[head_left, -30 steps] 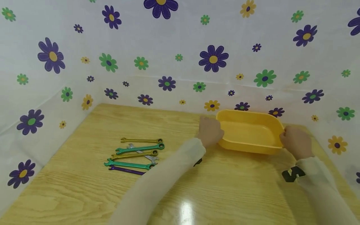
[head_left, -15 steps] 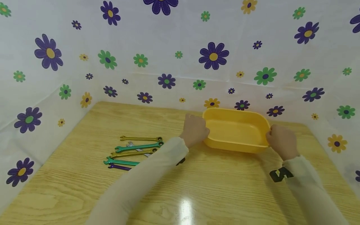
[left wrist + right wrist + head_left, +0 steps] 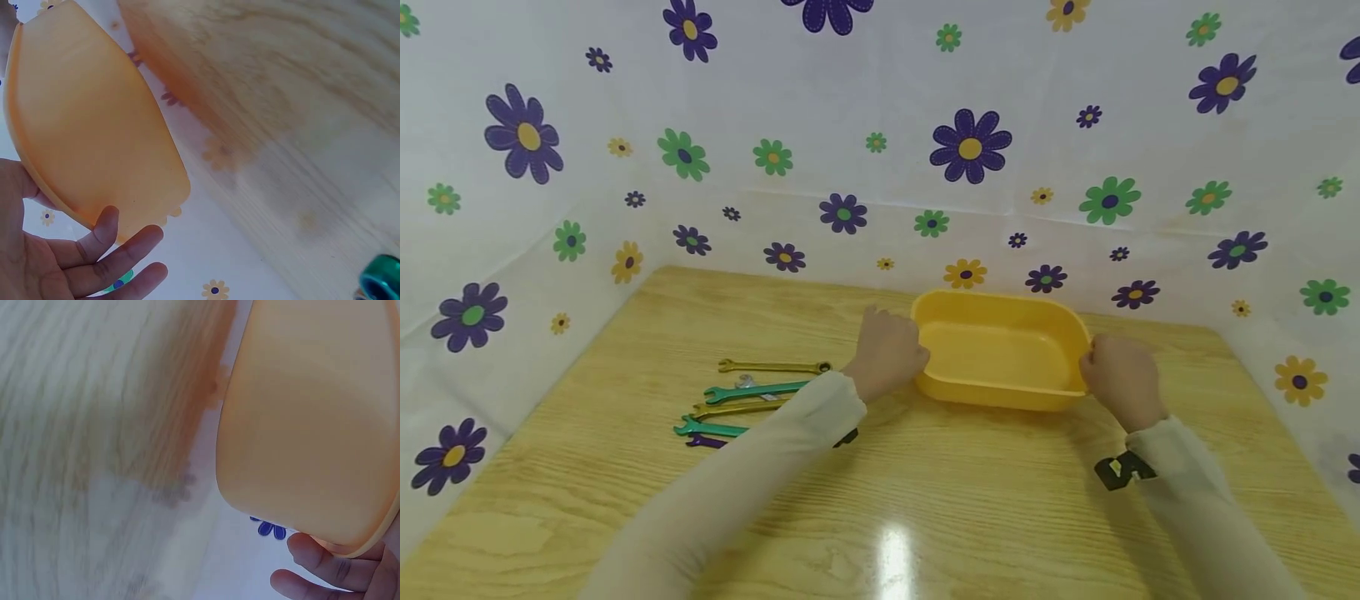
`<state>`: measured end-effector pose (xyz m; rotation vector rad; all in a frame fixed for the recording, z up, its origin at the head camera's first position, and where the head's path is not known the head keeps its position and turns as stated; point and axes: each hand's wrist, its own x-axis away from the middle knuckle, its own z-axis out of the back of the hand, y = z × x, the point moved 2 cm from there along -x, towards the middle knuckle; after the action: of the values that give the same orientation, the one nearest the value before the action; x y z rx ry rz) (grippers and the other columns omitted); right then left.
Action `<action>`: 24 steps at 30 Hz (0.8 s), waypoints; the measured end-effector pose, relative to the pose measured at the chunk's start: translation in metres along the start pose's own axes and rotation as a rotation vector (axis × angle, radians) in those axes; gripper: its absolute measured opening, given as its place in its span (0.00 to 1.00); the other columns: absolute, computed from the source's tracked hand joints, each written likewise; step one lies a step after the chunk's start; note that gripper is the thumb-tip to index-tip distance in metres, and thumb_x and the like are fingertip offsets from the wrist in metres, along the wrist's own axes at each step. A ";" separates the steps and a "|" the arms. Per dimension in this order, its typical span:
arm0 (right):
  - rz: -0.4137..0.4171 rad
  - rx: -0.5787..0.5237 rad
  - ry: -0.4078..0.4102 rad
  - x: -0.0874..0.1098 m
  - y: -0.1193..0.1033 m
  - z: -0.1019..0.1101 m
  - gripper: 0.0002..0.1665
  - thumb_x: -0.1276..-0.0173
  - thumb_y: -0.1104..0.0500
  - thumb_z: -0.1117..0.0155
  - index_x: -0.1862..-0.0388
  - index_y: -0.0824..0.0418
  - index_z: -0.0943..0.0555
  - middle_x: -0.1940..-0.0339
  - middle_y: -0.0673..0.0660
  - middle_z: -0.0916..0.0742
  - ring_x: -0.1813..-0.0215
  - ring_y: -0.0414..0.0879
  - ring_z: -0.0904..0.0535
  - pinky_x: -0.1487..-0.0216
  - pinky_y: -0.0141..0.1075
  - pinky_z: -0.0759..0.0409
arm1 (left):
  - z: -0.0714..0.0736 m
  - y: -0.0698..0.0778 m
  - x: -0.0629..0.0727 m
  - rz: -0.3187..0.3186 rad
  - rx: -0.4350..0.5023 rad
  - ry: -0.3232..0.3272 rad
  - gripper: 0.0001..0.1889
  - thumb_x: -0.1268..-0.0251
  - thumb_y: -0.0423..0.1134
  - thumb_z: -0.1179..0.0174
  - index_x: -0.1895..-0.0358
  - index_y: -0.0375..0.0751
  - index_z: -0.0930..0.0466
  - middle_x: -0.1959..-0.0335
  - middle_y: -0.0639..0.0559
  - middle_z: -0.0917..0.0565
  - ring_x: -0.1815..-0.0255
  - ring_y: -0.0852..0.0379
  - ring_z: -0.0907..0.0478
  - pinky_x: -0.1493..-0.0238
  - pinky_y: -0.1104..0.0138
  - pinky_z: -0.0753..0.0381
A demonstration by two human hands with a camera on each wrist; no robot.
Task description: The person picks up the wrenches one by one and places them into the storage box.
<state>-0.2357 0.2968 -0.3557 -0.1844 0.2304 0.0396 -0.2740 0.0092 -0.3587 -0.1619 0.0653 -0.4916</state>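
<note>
Yellow tub (image 3: 1000, 395) in play, slung between the left grip (image 3: 887, 354) and the right grip (image 3: 1123, 379), and by the wrist views its base looks clear of the tabletop (image 3: 962, 500)! Left grip pinches the rim at its own end, a couple of fingers reaching loosely past it; right grip is curled on the opposite end. To carry this well, both grips want one pace and one height so the tub rides level, and a gentle hold would probably do, since those thin walls look likely to flex if squeezed inward. Watch the left flank (the busy side, folks): left of the left grip and nearer the person lie the wrenches (image 3: 756, 391), so any lowering calls for a look there first.

Now for what the cameras miss! Left sleeve (image 3: 730, 483) covers most of the wrench ends nearest the left grip, so their full lengths are uncertain; a silver wrench (image 3: 745, 382) shows only in scraps among the rest. Head view tucks the fingertips of each grip behind the knuckles, and how the right thumb sits can't be made out. Low in the left wrist view, a green ring (image 3: 382, 275) is cut off, perhaps a wrench head.
</note>
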 end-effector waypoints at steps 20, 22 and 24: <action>0.049 0.031 0.037 0.008 -0.025 -0.014 0.15 0.43 0.66 0.51 0.89 0.63 0.34 0.91 0.54 0.32 0.86 0.46 0.38 0.85 0.34 0.41 | -0.011 -0.020 0.026 0.089 0.192 0.039 0.21 0.41 0.44 0.51 0.92 0.47 0.39 0.88 0.55 0.36 0.77 0.53 0.31 0.48 0.53 0.32; 0.045 0.033 0.021 0.009 -0.026 -0.015 0.15 0.42 0.66 0.51 0.88 0.64 0.33 0.90 0.55 0.31 0.86 0.46 0.37 0.84 0.34 0.41 | -0.011 -0.021 0.028 0.086 0.196 0.043 0.21 0.41 0.44 0.51 0.92 0.48 0.40 0.88 0.55 0.37 0.77 0.53 0.33 0.48 0.53 0.32; 0.044 0.041 0.013 0.010 -0.027 -0.016 0.14 0.42 0.66 0.51 0.87 0.64 0.32 0.90 0.55 0.30 0.86 0.46 0.37 0.84 0.34 0.40 | -0.012 -0.021 0.029 0.085 0.208 0.053 0.21 0.41 0.43 0.50 0.92 0.48 0.40 0.88 0.55 0.38 0.79 0.54 0.35 0.51 0.54 0.33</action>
<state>-0.2280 0.2673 -0.3680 -0.1391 0.2481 0.0775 -0.2595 -0.0245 -0.3677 0.0570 0.0720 -0.4147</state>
